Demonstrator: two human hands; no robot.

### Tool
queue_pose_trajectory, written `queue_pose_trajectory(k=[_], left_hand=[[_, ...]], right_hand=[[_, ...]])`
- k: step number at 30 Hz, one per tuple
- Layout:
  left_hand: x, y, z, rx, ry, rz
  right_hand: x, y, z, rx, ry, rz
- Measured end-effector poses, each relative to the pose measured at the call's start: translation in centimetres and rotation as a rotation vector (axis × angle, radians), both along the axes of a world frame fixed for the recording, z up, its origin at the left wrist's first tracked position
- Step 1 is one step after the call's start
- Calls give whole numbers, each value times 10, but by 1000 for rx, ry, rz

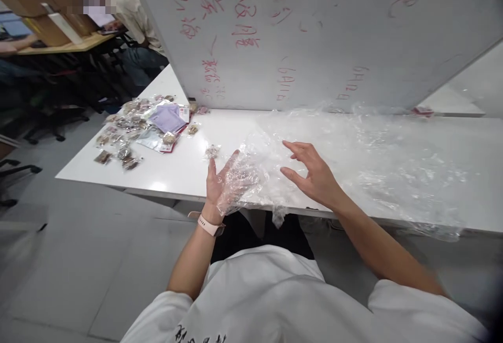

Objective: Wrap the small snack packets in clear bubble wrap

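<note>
My left hand (223, 180) is raised at the table's front edge with fingers spread, palm up inside or under a clear thin plastic bag (245, 175) that drapes over it. My right hand (310, 173) hovers just to the right, fingers spread and slightly curled, touching the crumpled clear plastic. A large heap of clear plastic film (377, 159) spreads across the white table (165, 173) to the right. A pale watch strap sits on my left wrist.
Several small packets of snacks and a purple pouch (167, 118) lie at the table's left end. One small packet (212, 151) lies near my left hand. A whiteboard with red writing (298, 29) stands behind the table. Another person sits at a wooden desk (58, 44) far left.
</note>
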State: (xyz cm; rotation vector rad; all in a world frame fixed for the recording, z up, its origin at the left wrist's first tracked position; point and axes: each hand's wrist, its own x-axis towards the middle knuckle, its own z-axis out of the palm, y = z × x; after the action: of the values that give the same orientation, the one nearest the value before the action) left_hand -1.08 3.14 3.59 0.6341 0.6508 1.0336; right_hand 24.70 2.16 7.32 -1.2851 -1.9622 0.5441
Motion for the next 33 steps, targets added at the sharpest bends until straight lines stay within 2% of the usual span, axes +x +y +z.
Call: queue_pose_trajectory(k=[3,6,8,11,13,14,18,21,24,27,29,31,33], left_hand=[[-15,-11,-6,-73,-157,72],[-20,-15,-4,-64,-195,121],[-19,-14,-1,-81,-144,121],[-19,-7,6,-145,-39,100],[-24,0,11,-179,-14,124],[-29,3,13,-191,-11,149],[-55,11,17,-252,-11,298],[-62,9,12,-302,22,343],[-57,2,3,-277,151,406],[-48,-9,-4,-163,331,567],[-44,-18,-5,-76,484,617],[-39,-27,-4,-29,626,551],[-35,-31,-2,9,761,537]], right_hand=[[-4,0,-14,105,-19,-161],[-5,7,-20,163,-99,-242],[-7,16,-20,97,-152,-219],[-9,33,-15,-111,-130,-63],[-6,43,-8,-142,4,-36],[-2,47,-4,-95,100,-80],[22,56,10,174,512,-393],[37,59,6,149,647,-515],[49,59,-8,69,532,-579],[60,51,-11,62,198,-648],[61,38,0,206,-37,-728],[50,22,18,452,-147,-745],[28,10,31,652,-140,-584]])
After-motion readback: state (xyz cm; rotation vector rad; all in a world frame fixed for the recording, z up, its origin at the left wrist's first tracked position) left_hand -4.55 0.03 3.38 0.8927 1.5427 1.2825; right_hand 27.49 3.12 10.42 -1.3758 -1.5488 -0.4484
